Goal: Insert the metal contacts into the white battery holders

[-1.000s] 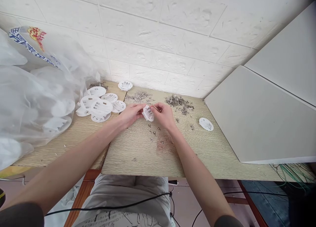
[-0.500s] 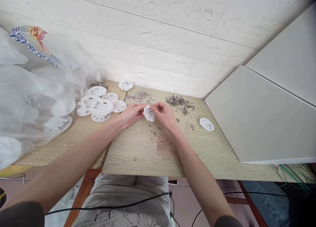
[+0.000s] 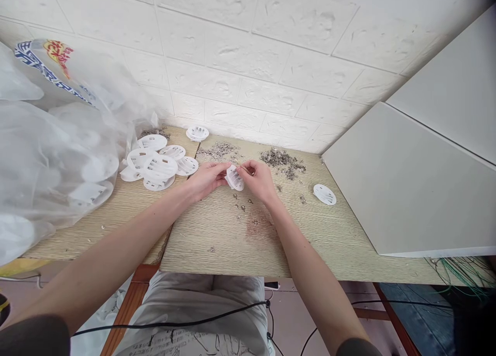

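My left hand [image 3: 207,178] grips a round white plastic disc [image 3: 234,178] by its left edge, tilted above the wooden table [image 3: 217,242]. My right hand [image 3: 259,179] is closed in a pinch at the disc's upper right edge; what its fingertips hold is too small to make out. Several small metal parts [image 3: 243,206] lie scattered on the table just below both hands.
A heap of white discs [image 3: 157,165] lies left of my hands beside a big clear plastic bag [image 3: 50,154]. Two piles of metal bits [image 3: 282,162] sit near the wall. One single disc [image 3: 324,194] lies at the right, near a grey panel [image 3: 411,190]. Cables hang below the table edge.
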Available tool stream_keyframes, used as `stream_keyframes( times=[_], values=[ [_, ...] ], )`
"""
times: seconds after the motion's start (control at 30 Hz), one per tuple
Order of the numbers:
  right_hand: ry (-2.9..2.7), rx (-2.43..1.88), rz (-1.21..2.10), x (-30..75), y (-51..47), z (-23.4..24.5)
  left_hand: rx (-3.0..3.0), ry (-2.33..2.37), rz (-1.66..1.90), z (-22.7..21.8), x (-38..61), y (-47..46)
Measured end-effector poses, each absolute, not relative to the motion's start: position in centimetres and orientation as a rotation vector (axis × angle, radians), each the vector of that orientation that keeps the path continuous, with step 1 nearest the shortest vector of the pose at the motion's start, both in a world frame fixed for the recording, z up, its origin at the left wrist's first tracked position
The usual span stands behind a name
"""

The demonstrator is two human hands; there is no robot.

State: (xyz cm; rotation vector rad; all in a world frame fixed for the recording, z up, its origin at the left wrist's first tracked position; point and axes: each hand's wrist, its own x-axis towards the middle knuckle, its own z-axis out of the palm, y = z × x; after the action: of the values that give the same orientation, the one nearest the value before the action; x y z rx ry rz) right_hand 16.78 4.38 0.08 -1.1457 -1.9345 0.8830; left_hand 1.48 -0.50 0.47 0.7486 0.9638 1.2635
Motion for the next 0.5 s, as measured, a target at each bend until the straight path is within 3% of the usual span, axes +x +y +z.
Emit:
stream_keyframes(
  times=[0.5],
  values=[
    [-1.933, -1.157, 0.841, 16.65, 4.08, 0.31, 0.76, 0.948, 1.263, 0.59, 1.46, -0.66]
  ],
)
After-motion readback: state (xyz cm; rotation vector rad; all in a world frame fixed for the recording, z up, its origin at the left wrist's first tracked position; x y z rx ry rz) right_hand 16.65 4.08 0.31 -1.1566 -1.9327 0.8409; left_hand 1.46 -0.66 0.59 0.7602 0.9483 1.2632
